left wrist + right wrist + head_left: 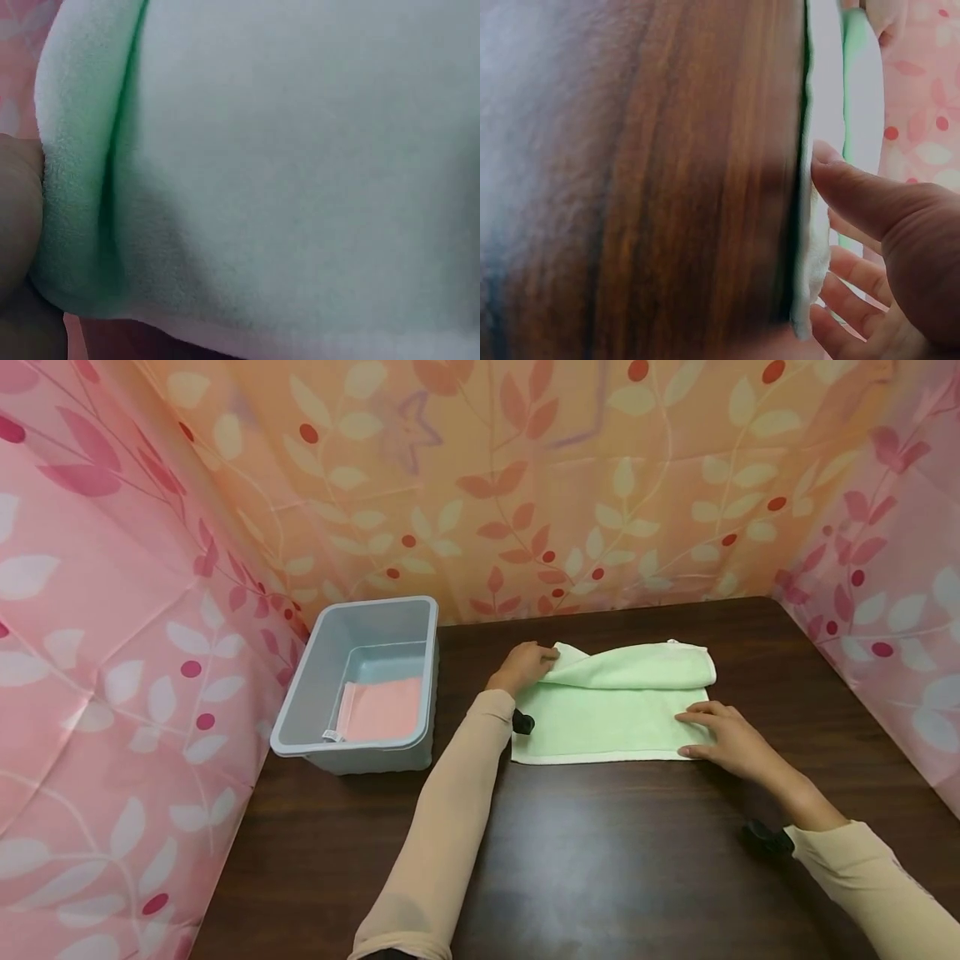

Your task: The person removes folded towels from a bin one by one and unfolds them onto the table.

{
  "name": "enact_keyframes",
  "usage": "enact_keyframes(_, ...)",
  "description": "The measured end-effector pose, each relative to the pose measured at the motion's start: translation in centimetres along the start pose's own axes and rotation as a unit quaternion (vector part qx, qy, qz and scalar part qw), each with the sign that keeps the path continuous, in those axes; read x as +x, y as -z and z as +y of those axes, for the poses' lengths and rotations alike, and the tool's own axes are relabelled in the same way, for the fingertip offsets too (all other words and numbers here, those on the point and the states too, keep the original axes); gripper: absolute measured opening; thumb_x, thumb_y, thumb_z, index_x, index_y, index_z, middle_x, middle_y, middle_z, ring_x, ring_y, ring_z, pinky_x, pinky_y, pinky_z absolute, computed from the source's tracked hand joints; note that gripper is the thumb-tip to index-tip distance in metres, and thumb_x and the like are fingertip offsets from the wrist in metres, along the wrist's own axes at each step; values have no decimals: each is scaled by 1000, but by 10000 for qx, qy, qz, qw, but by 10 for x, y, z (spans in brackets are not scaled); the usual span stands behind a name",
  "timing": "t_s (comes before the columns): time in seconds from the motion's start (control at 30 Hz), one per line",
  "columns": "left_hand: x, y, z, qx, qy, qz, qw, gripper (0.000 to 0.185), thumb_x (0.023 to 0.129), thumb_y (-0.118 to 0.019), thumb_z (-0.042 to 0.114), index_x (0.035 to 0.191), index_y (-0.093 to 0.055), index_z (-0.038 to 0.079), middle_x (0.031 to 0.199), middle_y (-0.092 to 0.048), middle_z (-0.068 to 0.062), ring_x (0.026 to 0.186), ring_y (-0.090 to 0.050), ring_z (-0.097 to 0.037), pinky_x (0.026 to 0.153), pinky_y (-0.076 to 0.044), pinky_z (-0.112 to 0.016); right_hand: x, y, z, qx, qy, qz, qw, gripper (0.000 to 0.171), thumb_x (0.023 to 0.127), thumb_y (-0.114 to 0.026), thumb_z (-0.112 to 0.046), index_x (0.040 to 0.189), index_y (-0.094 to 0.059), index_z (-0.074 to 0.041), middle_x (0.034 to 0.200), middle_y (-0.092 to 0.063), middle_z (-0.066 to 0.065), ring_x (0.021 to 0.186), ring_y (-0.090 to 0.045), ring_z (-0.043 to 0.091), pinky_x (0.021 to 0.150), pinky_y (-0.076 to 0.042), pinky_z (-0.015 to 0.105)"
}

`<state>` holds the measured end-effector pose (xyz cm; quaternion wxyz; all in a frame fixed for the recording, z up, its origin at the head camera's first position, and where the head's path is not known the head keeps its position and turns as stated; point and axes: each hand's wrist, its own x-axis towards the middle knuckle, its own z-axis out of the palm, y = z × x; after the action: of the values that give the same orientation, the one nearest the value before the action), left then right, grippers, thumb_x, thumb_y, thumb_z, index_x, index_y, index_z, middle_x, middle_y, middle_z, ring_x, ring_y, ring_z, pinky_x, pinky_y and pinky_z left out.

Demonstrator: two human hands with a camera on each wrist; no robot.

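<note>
A light green towel (pixel 611 722) with white edging lies on the dark table, its far part folded over toward me. At the left end of that fold, my left hand (pixel 522 667) holds the towel's edge; the fingertips are partly hidden by the cloth. The folded edge (pixel 82 165) rises beside that hand in the left wrist view. My right hand (pixel 727 739) is at the towel's near right corner, thumb and fingers spread apart. In the right wrist view its thumb (pixel 855 187) lies against the towel's white border (pixel 817 225), with nothing gripped.
Left of the towel stands a grey-blue plastic bin (pixel 352 748) with a folded pink cloth (pixel 382 708) inside. Patterned curtains (pixel 510 485) hang behind and on both sides of the brown table (pixel 585 860). A black wrist device (pixel 768 837) sits at my right wrist.
</note>
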<state>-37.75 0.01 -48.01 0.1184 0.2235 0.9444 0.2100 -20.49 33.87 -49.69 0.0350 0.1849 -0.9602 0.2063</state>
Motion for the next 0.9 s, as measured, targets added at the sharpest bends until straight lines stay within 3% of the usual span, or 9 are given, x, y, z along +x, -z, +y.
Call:
enact_keyframes(0.13, -5, 2, -1, 20, 257, 57, 9997, 41, 106, -46, 29, 147, -49, 28, 157, -43, 0, 154, -24, -23, 125, -25, -42, -2, 2, -2, -35, 83, 15, 10000, 56, 77, -84, -23, 125, -66, 0, 125, -57, 26, 109, -51, 43, 87, -42, 56)
enact_keyframes(0.33, -8, 8, -8, 479, 441, 71, 9979, 43, 108, -39, 32, 150, -45, 25, 155, -46, 4, 154, -22, -24, 127, -20, -41, -6, 4, -3, -89, 92, -117, 9998, 56, 79, -82, -25, 126, -65, 0, 127, -55, 28, 111, -50, 46, 87, -43, 59)
enact_keyframes(0.57, -9, 11, -18, 694, 739, -38, 9948, 47, 108, -35, 36, 153, -38, 25, 162, -33, 9, 156, -17, -28, 127, -18, -43, -12, 1, -1, -142, 184, 46, 9997, 56, 75, -84, -23, 124, -66, -2, 125, -57, 25, 109, -51, 43, 86, -43, 56)
enact_keyframes(0.9, -11, 14, -22, 1001, 994, -165, 9899, 50, 109, -32, 38, 155, -34, 21, 165, -28, 4, 155, -17, -32, 126, -19, -46, -19, 2, -6, -91, 219, -123, 9996, 56, 77, -83, -25, 125, -65, -2, 127, -56, 27, 109, -52, 44, 86, -43, 58)
